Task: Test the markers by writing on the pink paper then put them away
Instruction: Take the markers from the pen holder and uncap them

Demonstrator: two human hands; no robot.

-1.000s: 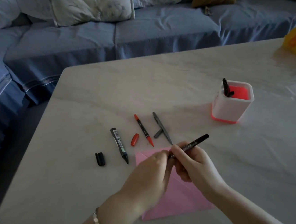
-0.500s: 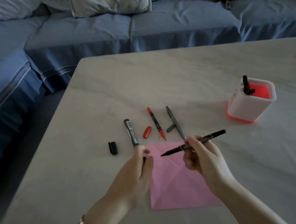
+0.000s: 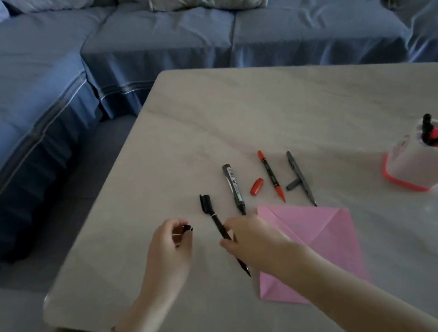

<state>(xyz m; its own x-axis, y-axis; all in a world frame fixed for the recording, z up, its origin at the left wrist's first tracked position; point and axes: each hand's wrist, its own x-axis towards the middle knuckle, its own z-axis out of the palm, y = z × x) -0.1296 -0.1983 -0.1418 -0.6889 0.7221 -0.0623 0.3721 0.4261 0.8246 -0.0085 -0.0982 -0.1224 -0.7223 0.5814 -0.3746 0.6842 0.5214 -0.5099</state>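
1. We see the left hand (image 3: 169, 248), its grip pinching a small black cap (image 3: 188, 229), above the worktop (image 3: 261, 113).
2. The right hand (image 3: 254, 240), grip closed on a thin black marker (image 3: 216, 221), aims the tip near, just left of the pink paper (image 3: 324, 241).
3. Beyond lie a thick black marker (image 3: 232, 187), red cap (image 3: 256, 186), red marker (image 3: 270, 178) and grey marker (image 3: 296, 169).
4. At far right stands the pen holder (image 3: 413, 171).

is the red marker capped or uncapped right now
Uncapped: the red marker lies with its near tip bare, and the red cap lies loose beside it on the table.
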